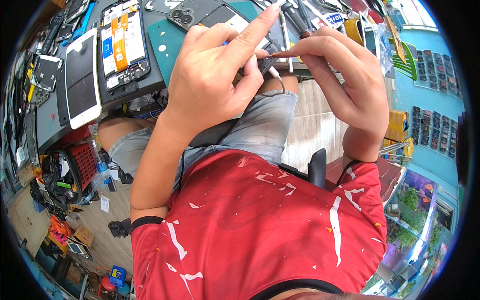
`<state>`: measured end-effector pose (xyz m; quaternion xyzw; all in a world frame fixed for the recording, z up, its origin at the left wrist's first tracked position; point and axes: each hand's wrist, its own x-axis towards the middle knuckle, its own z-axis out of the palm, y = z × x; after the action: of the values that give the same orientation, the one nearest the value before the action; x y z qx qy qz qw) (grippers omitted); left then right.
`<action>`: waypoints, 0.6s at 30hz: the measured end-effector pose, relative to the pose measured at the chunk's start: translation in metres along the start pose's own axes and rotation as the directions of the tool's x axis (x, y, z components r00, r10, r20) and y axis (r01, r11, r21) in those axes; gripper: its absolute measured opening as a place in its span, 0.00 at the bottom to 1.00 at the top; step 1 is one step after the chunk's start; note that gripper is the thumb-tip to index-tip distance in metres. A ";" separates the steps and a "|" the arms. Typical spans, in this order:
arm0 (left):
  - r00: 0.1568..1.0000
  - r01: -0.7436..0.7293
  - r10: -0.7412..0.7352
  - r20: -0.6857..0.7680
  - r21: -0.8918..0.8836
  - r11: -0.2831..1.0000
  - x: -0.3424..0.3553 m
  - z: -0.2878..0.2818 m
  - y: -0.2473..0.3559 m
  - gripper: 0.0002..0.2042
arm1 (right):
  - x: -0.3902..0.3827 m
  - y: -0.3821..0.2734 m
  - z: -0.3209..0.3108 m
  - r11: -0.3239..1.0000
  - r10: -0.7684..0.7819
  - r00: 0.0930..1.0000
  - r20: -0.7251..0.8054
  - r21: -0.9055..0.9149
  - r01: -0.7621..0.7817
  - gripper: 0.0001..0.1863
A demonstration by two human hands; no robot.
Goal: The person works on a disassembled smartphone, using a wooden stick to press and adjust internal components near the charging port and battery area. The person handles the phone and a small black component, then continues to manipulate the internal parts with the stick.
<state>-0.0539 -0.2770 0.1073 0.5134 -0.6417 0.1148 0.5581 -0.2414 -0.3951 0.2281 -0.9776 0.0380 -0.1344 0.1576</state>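
Note:
My left hand is over a dark phone with a rear camera cluster at the desk's front edge. Its index finger points up and out, while the other fingers curl around something dark, mostly hidden. My right hand pinches a thin copper-coloured piece, whose far end reaches the dark part beside my left fingertips. A white cable plug hangs just below them, its grey lead looping over my lap. A green mat lies under the phone.
An opened phone and a white phone lie on the cluttered desk. Hand tools lie at the back right. A red basket stands on the floor at left. A fish tank is at lower right.

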 end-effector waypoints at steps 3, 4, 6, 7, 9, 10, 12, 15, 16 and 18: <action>1.000 0.007 -0.006 0.012 -0.020 1.000 0.005 -0.007 0.007 0.33 | -0.001 0.000 0.000 1.000 0.006 1.000 0.003 0.002 -0.006 0.11; 1.000 0.002 -0.002 0.007 -0.014 1.000 0.004 -0.006 0.006 0.33 | -0.001 0.000 0.000 1.000 0.008 1.000 0.003 0.002 -0.008 0.11; 1.000 0.006 -0.006 0.012 -0.012 1.000 0.004 -0.006 0.006 0.33 | -0.001 0.000 0.000 1.000 0.005 1.000 0.000 -0.004 -0.005 0.11; 1.000 0.013 -0.013 0.021 -0.016 1.000 0.006 -0.008 0.007 0.33 | 0.000 0.000 0.000 1.000 0.003 1.000 -0.001 -0.007 -0.003 0.11; 1.000 0.013 -0.013 0.020 -0.020 1.000 0.007 -0.008 0.008 0.33 | -0.001 0.000 0.000 1.000 0.006 1.000 0.001 -0.005 -0.006 0.11; 1.000 0.006 -0.006 0.011 -0.017 1.000 0.008 -0.008 0.008 0.33 | -0.001 0.001 0.000 1.000 0.007 1.000 0.002 -0.004 -0.007 0.11; 1.000 -0.004 0.004 0.004 -0.009 1.000 0.008 -0.007 0.008 0.34 | 0.000 0.000 0.000 1.000 -0.001 1.000 0.007 -0.023 0.001 0.11; 1.000 -0.010 0.010 0.007 0.020 1.000 0.003 -0.005 0.005 0.34 | 0.001 0.004 0.002 0.998 -0.043 0.999 0.004 -0.036 0.043 0.11; 1.000 -0.009 0.009 0.007 0.030 1.000 -0.002 -0.002 0.001 0.34 | 0.001 0.005 0.003 0.997 -0.063 0.998 0.001 -0.037 0.063 0.10; 1.000 -0.010 0.010 0.007 0.009 1.000 0.000 -0.001 0.001 0.34 | 0.002 0.002 0.001 0.999 -0.027 1.000 0.008 -0.025 0.027 0.10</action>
<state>-0.0545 -0.2756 0.1080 0.5131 -0.6456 0.1186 0.5530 -0.2398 -0.3970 0.2272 -0.9804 0.0260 -0.1324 0.1434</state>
